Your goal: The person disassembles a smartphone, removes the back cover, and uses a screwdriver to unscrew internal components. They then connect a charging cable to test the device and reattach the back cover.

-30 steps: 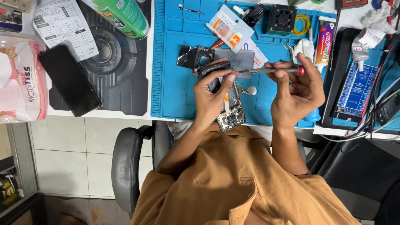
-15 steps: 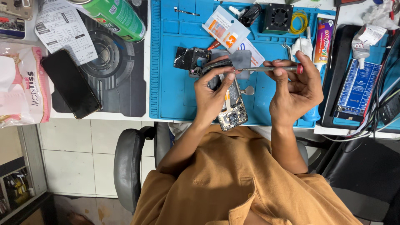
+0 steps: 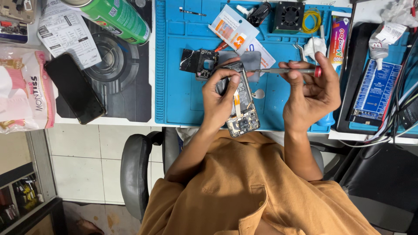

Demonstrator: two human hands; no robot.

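Note:
My left hand [image 3: 220, 102] grips an opened smartphone [image 3: 243, 118] with its back cover off, so the circuit board and flex cables show. It holds the phone over the near edge of the blue work mat [image 3: 178, 100]. My right hand [image 3: 310, 99] pinches a slim grey screwdriver with a red end [image 3: 281, 70]. The tool lies level and its tip points left at the phone's far end, beside my left thumb. A black removed phone part [image 3: 198, 62] lies on the mat just beyond my left hand.
A green spray can [image 3: 116, 18], a printed slip [image 3: 65, 32], a black phone [image 3: 75, 89] and a tissue pack [image 3: 21, 89] lie to the left. A small fan [image 3: 289, 15], yellow rubber bands [image 3: 311, 19], a glue tube [image 3: 338, 37] and a blue board with cables [image 3: 375, 91] sit to the right.
Both hands keep nearly the same pose, with the screwdriver tip still at the phone's far end. The view has drifted slightly, so the objects on the left appear a little higher.

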